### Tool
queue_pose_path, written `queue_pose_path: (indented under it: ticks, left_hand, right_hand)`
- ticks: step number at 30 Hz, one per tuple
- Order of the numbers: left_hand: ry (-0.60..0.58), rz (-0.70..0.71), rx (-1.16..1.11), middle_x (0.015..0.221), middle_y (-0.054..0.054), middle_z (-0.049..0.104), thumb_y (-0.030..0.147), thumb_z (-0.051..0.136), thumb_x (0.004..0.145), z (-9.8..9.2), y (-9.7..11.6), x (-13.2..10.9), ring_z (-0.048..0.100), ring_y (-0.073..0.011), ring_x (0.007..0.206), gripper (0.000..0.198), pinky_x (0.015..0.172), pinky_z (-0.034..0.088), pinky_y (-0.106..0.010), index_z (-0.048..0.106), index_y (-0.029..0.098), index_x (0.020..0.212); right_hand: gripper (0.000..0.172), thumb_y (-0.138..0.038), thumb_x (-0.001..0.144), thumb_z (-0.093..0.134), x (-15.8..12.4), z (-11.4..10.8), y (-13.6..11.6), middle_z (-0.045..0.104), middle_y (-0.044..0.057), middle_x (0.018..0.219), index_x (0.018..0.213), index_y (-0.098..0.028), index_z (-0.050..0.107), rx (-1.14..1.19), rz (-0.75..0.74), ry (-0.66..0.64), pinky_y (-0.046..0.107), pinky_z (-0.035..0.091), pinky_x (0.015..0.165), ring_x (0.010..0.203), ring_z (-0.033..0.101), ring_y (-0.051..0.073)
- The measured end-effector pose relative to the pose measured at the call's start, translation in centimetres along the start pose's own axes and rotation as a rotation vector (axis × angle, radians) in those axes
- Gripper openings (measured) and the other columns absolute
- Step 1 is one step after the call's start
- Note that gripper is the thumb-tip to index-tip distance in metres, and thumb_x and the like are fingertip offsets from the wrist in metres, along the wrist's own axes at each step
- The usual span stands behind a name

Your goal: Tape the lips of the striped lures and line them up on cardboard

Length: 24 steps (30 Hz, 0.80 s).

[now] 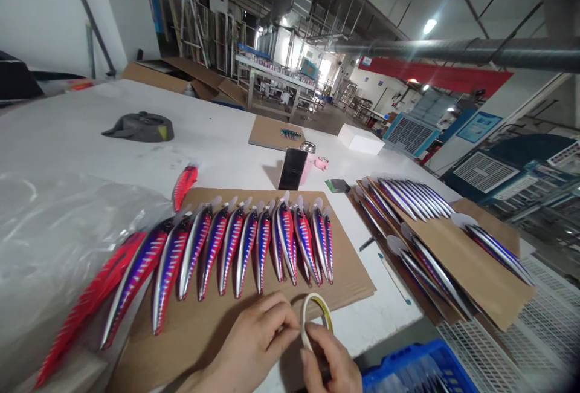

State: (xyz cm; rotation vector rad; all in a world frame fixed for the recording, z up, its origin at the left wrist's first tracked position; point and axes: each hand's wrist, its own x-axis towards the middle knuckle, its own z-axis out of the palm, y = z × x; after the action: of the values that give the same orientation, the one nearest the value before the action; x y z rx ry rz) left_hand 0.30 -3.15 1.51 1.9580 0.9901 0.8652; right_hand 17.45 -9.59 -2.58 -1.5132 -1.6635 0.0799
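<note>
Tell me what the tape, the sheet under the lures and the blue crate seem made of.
Tape: perhaps paper, matte, judging by its dull, pale side. Sheet: likely cardboard, matte, from its plain brown face. Crate: probably moulded plastic, fairly smooth, given its even, saturated blue.

Factory workshop, production floor. Overhead: a large metal duct (pixel 453 51), a lit ceiling lamp (pixel 429 26) and exposed pipework. Walls and floor area: a long red banner (pixel 444 75), a blue wall poster (pixel 479 127), a blue-cased unit with a grille (pixel 410 134), metal racks (pixel 199 24) of frames, a far counter (pixel 251 89) set with rows of small items. Foreground: a broad white counter (pixel 217 115); many alike fishing lures (pixel 229 248), ranked in a batch on cardboard (pixel 356 272); white mesh racking (pixel 475 344); a blue plastic crate (pixel 385 369).
</note>
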Motion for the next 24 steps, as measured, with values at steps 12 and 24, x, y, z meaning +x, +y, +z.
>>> queue_pose_path:
  ticks: [12,24]
  left_hand:
    - [0.131,-0.068,-0.108,0.095,0.003,0.058,0.004,0.052,0.079,-0.1,-0.3,-0.1,0.060,-0.0106,0.076,0.036,0.069,0.050,-0.021,0.057,0.029,0.105]
    - [0.016,0.275,0.399,0.078,0.001,0.059,0.008,0.055,0.083,0.1,0.2,-0.2,0.057,-0.0178,0.073,0.014,0.064,0.043,-0.030,0.058,0.020,0.078]
  right_hand:
    - [0.022,-0.015,0.085,0.046,2.7,-1.2,-0.1,0.071,0.005,0.098,0.084,-0.024,0.066,-0.128,-0.176,-0.108,0.020,0.055,0.066,0.083,0.071,0.016]
    - [0.021,-0.013,0.085,0.044,2.8,-0.8,-1.1,0.069,0.001,0.081,0.079,-0.023,0.061,-0.194,-0.234,-0.166,0.020,0.050,0.060,0.066,0.067,0.013]
